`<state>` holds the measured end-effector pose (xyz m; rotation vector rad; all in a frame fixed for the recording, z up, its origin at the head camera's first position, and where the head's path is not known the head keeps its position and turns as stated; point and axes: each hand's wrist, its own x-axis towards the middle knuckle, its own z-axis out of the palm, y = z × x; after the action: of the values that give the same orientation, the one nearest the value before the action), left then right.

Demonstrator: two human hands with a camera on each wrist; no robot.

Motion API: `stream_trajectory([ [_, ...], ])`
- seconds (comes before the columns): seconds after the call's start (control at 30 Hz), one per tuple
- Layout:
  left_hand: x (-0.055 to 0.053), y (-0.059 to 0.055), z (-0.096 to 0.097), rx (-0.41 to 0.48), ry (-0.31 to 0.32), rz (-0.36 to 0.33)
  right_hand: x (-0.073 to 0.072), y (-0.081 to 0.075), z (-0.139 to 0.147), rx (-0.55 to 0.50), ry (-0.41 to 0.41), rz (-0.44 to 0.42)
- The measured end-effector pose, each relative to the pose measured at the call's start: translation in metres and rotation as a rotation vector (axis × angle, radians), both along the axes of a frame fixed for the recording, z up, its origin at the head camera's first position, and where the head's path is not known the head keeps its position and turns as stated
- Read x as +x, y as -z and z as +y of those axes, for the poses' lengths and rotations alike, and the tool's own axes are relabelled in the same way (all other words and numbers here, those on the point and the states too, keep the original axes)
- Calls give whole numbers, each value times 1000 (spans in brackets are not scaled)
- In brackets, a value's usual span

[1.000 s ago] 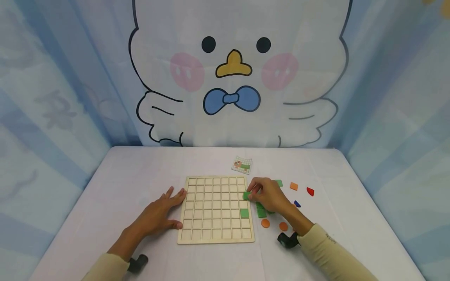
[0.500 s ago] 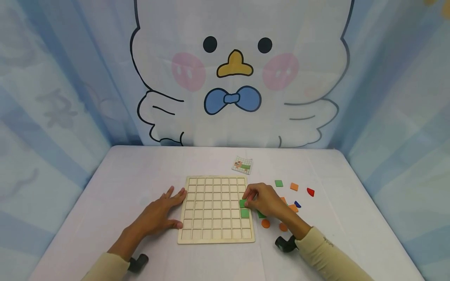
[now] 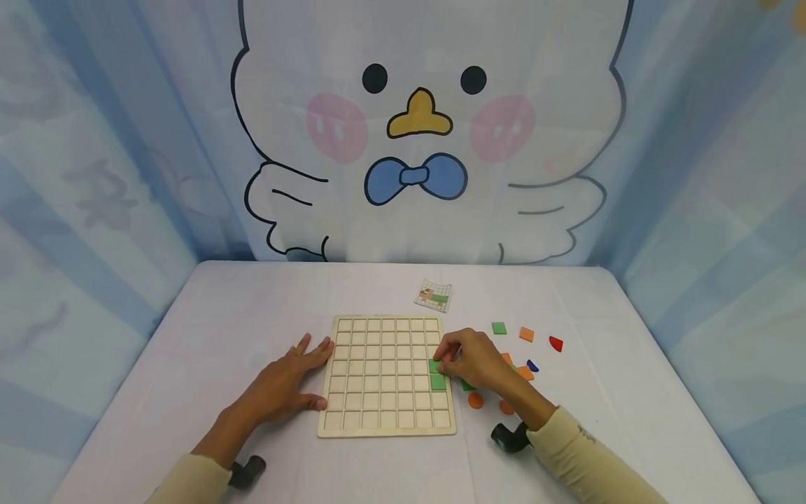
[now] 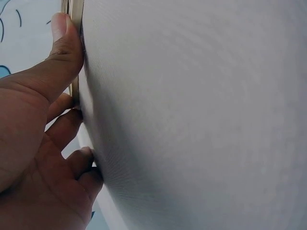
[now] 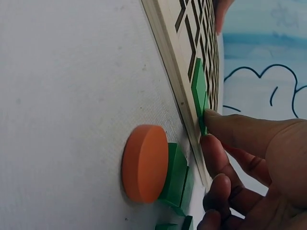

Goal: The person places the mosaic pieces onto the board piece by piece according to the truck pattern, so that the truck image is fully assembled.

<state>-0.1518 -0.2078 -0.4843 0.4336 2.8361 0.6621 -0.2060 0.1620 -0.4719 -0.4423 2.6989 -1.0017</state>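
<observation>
In the head view, the bench (image 3: 384, 467) is looked down on from its near side, facing forward, with the board (image 3: 380, 383), left hand (image 3: 280, 385), right hand (image 3: 475, 358) and curtain (image 3: 415, 234) all taken in. In the left wrist view, the left hand and the board's edge are shown close up, sideways, from low over the bench. From the right wrist, the right hand and green tiles (image 5: 198, 86) are seen equally closely; board and tiles are shared with the head view.

The grid board (image 3: 380, 367) looks like pale, matt wood, and the green square tiles (image 3: 438, 383) and orange disc (image 5: 145, 164) have smooth, evenly coloured faces. Finely woven matt cloth makes the white tablecloth (image 3: 264, 301); the picture card (image 3: 433, 296) seems thin paper.
</observation>
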Motion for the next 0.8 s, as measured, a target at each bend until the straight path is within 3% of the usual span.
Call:
stream_trajectory([
  [0.23, 0, 0, 1, -3, 2, -3, -1, -4, 7, -15, 5, 6],
  [0.57, 0, 0, -1, -5, 6, 12, -10, -14, 31, 5, 93, 60],
  [0.8, 1, -2, -1, 6, 14, 12, -14, -13, 50, 10, 171, 46],
])
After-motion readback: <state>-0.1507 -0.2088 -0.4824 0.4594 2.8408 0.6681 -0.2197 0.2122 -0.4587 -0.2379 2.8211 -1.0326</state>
